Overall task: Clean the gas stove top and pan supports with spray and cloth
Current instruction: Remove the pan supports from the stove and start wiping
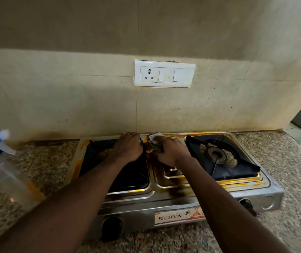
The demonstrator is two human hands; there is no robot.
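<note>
**Stove cleaning under way: both hands working at the middle rear of the stove top**

The gas stove (182, 201) is standing on the speckled table (283, 161) in the lower centre of the frame, its steel top showing orange and brown staining.

The right hand (169, 150) is bunching the cloth (155, 138) in curled fingers and pressing it on the strip between the two burner bays, near the back edge. The cloth is white at its far end and soiled dark under the fingers.

The left hand (127, 147) is lying palm down on the rear right corner of the dark left bay (127, 176), just beside the cloth. Its fingertips are bending downward; whether they are gripping anything cannot be told.

The right pan support (214, 168) is sitting around the right burner (216, 154).

The spray bottle (1, 167), blue-headed, is standing at the left edge of the frame, well apart from the stove.
</note>
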